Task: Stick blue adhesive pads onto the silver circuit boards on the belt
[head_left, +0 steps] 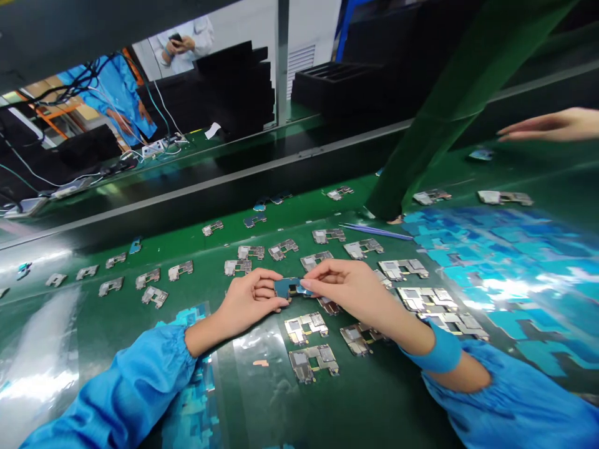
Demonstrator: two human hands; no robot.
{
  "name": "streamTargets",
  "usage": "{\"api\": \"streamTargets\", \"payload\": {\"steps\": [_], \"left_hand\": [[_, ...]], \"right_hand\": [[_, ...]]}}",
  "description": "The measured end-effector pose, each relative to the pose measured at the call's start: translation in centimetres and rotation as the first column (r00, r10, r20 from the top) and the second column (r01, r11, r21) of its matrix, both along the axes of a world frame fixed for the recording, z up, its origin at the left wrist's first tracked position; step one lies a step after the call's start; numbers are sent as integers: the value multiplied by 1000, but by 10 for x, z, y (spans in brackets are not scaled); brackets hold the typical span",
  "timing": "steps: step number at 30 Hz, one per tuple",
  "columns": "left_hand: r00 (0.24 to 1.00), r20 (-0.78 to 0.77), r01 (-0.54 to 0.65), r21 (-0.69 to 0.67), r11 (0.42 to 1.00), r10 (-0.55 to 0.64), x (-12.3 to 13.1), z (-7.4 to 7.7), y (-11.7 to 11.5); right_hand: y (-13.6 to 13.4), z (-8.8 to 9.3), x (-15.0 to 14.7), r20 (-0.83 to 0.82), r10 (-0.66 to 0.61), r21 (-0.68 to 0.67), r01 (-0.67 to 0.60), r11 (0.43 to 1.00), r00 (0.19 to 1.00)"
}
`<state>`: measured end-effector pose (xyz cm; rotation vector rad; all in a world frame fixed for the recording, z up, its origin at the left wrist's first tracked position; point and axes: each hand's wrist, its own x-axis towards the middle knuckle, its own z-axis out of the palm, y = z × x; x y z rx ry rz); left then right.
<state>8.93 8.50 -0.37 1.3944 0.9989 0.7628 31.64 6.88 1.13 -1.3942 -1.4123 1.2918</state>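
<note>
Between my two hands is a small circuit board (pixel 283 287) with a blue face, held just above the green mat. My left hand (pixel 250 299) pinches its left end between thumb and fingers. At its right end, the thumb and fingertips of my right hand (pixel 349 287) are closed on the board or on blue film on it; which of these I cannot tell. Below my hands lie silver circuit boards (pixel 306 328), and another board (pixel 313 362) sits nearer to me. More boards (pixel 403 269) lie right of my right hand, which partly hides some.
Blue film pieces (pixel 468 249) cover the mat at right; a strip of them (pixel 189 399) lies near my left sleeve. Purple tweezers (pixel 377 232) rest near a slanting green post (pixel 435 125). A co-worker's hand (pixel 556 125) reaches in at right. Several boards (pixel 150 296) lie at left.
</note>
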Motion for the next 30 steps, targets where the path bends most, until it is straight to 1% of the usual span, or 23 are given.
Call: {"api": "streamTargets", "payload": {"steps": [4, 8, 17, 21, 27, 30], "left_hand": [[1000, 7, -6, -17, 1000, 6, 0, -3, -1], [1000, 15, -4, -24, 1000, 5, 1, -4, -2], [1000, -22, -2, 7, 1000, 3, -1, -3, -1], [1000, -25, -10, -11, 1000, 10, -1, -5, -1], [999, 37, -10, -61, 998, 12, 1, -4, 0], [999, 54, -2, -71, 997, 6, 1, -3, 2]], "right_hand": [[0, 2, -1, -14, -16, 5, 16, 1000, 1000], [1, -1, -2, -9, -15, 9, 15, 1000, 1000], [0, -5, -1, 35, -4, 33, 2, 999, 999], [-1, -6, -4, 63, -22, 91, 16, 996, 998], [-3, -14, -7, 146, -82, 226, 48, 973, 986], [-3, -15, -8, 149, -73, 255, 33, 966, 986]]}}
